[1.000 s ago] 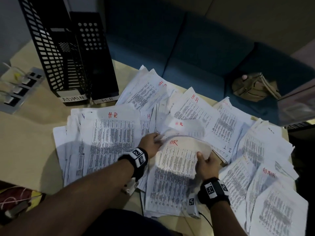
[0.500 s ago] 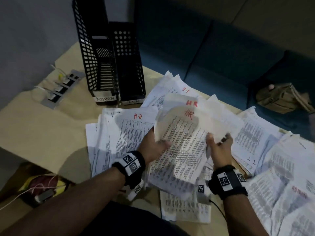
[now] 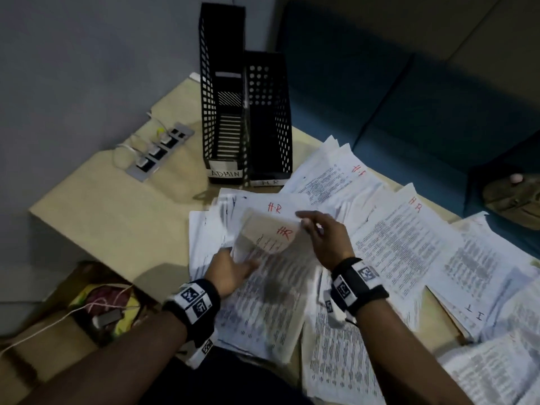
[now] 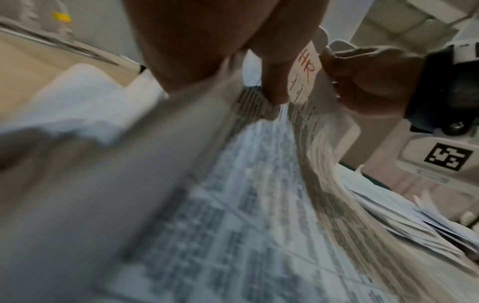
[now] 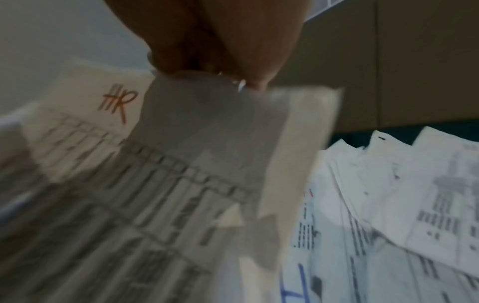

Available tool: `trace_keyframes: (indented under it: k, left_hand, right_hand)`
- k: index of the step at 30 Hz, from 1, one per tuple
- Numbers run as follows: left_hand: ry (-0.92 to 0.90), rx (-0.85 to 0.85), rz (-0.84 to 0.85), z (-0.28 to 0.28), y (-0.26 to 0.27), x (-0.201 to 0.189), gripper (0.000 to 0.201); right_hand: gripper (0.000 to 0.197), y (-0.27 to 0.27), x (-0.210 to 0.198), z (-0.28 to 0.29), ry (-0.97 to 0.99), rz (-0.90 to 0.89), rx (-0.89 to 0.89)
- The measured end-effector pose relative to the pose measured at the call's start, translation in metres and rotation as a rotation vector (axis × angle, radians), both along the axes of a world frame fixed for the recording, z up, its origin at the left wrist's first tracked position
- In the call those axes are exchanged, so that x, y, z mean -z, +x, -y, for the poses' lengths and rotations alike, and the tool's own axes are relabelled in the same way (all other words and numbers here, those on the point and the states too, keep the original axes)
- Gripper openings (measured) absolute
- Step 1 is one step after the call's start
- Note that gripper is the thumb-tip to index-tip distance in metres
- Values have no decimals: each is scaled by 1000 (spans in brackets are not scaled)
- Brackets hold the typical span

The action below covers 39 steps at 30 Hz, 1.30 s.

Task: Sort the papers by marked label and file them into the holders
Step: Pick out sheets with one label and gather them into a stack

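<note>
Two hands hold one limp, light HR sheet (image 3: 271, 249): right hand (image 3: 324, 238) pinching its top edge, left hand (image 3: 230, 268) gripping its side.

Both forearms reach forward, each wrist banded with a black strap. Left hand (image 3: 230, 270): low, thumb on top, fingers curled under, pinching. Right hand (image 3: 324, 235): raised higher, back of hand up, fingers bent forward and down, pinching at the fingertips.
</note>
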State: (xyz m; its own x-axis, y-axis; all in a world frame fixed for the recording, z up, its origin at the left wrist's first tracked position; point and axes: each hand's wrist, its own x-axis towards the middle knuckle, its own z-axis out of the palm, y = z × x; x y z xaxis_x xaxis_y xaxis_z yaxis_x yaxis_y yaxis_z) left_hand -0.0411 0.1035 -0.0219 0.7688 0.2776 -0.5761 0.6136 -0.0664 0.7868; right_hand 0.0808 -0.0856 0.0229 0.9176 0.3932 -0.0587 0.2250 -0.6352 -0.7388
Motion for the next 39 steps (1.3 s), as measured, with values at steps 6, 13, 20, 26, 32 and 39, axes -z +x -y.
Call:
trace_keyframes:
  k: [6, 13, 20, 26, 32, 39]
  left_hand:
    - [-83, -207, 33, -41, -19, 11, 13]
    - [-121, -202, 31, -45, -28, 24, 26]
    - [-174, -117, -3, -47, -31, 43, 46]
    - [-225, -69, 28, -48, -31, 44, 62]
    - [-186, 1, 42, -51, -31, 42, 72]
    - [-272, -22, 23, -54, -31, 44, 71]
  right_hand:
    - [54, 9, 45, 18, -87, -374, 641]
    - [50, -26, 59, -4, -155, -478, 428]
    - [36, -25, 53, -8, -221, -128, 248]
    - [40, -20, 58, -7, -415, 155, -91]
    - [28, -26, 45, -7, -338, 121, -87]
    - [81, -17, 50, -11, -8, -367, 193]
